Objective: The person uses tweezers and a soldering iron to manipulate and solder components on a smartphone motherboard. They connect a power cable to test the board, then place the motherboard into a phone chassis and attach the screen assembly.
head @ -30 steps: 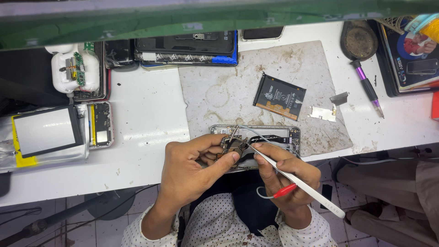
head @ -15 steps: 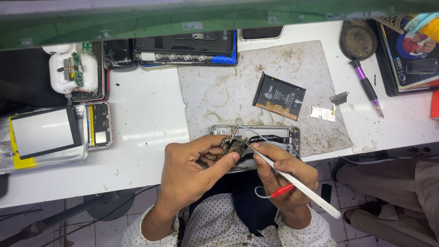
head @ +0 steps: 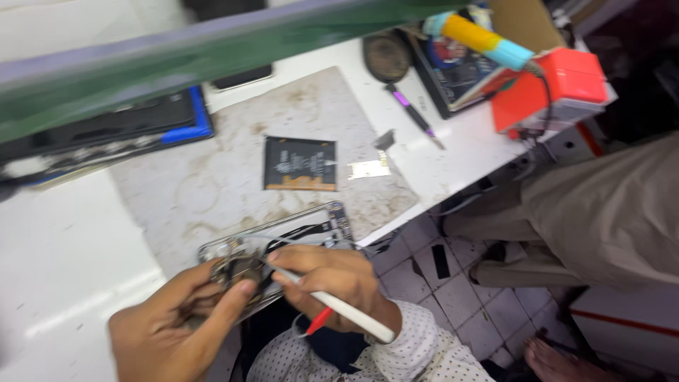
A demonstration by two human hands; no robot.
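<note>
Opened silver-framed phone body (head: 283, 247) is lying at the near edge of the white workbench (head: 64, 262), half on the stained grey work mat (head: 212, 184), its back already off and its insides showing. The flat black rectangular battery (head: 300, 163) is lying apart on the mat, well clear of the phone, and a small silvery metal shield plate (head: 368, 169) is sitting just beside it. So, judging by this, the strip-down is well along: cover, battery and one plate are out. What is left inside the frame is blurred; small parts near the top end cannot be made out.

Left hand (head: 170, 332) is bracing the phone's near-left corner, thumb and forefinger pressed together on the frame there. Right hand (head: 332, 283) is pinching a slim white pen-like tool (head: 332, 301), its tip pointing into the phone's top end; a thin red-handled tool (head: 318, 322) is also tucked under the same hand.

Around: a purple-banded dark pen-shaped tool (head: 414, 117) is lying on the bench beyond the mat, a round dark dish (head: 387, 58) behind it, a red box-shaped station (head: 555, 88) with a yellow-and-blue handle at the far right. A blue-edged black tray (head: 120, 131) is sitting at the left. Another person's trousered leg (head: 608, 212) is standing close by on the right, not touching the bench. Nothing is blocking the hands; the picture is smeared with motion.
</note>
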